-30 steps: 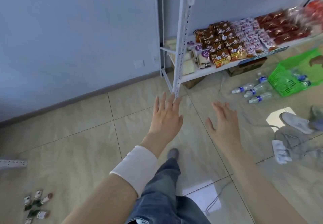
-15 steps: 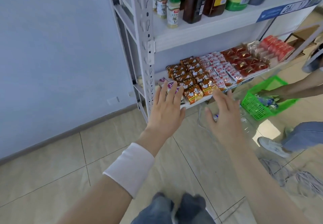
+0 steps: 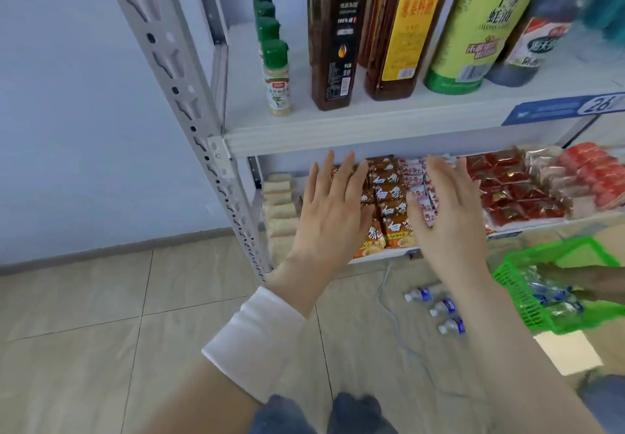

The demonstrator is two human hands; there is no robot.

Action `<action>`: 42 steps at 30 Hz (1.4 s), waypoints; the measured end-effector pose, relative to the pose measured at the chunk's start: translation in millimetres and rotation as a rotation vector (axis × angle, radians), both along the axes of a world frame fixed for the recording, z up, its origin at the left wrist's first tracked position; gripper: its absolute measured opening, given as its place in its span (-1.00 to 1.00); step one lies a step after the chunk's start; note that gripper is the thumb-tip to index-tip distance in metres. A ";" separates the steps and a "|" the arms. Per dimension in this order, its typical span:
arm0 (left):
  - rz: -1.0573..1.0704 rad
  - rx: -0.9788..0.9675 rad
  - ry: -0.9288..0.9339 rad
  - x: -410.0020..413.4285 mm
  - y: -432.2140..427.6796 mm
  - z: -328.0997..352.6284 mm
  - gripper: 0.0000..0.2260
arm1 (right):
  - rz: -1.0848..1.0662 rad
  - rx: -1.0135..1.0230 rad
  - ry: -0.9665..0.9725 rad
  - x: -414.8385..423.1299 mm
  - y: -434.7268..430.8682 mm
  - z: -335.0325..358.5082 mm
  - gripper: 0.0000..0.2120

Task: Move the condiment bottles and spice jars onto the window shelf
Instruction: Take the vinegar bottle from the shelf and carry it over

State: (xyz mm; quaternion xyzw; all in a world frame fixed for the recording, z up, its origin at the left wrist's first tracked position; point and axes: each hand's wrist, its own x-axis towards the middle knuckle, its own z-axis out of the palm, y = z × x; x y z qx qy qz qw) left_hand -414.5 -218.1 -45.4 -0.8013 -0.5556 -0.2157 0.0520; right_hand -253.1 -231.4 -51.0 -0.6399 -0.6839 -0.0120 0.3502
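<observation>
Our left hand (image 3: 333,210) and right hand (image 3: 449,217) hover flat, empty; reaching hastily, we could topple the spice jar (image 3: 277,78) near the shelf (image 3: 372,114) front edge.

A plain, pale blue-grey wall (image 3: 84,112) filled the whole left side, with a darker skirting strip (image 3: 101,252) along its foot. Below it lay the floor (image 3: 84,349), big beige tiles with thin dark joints. A white metal rack (image 3: 176,95) stood close to that wall, its slotted upright slanting across the view, an upper board (image 3: 355,132) above a lower one (image 3: 382,256). Far right, a bright square patch of light (image 3: 568,356) sat on the tiles.
</observation>
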 end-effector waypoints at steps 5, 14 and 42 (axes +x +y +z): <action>0.041 0.011 -0.039 47.0 27.6 13.6 -0.52 | 0.026 0.026 0.078 41.9 35.3 7.2 -0.45; -0.081 0.068 -0.253 126.2 99.5 27.5 -0.54 | -0.055 0.096 0.231 124.9 108.0 26.6 -0.44; 0.224 -0.201 -0.660 318.8 196.1 27.2 -0.28 | 0.691 -0.357 0.780 280.1 318.4 81.6 0.02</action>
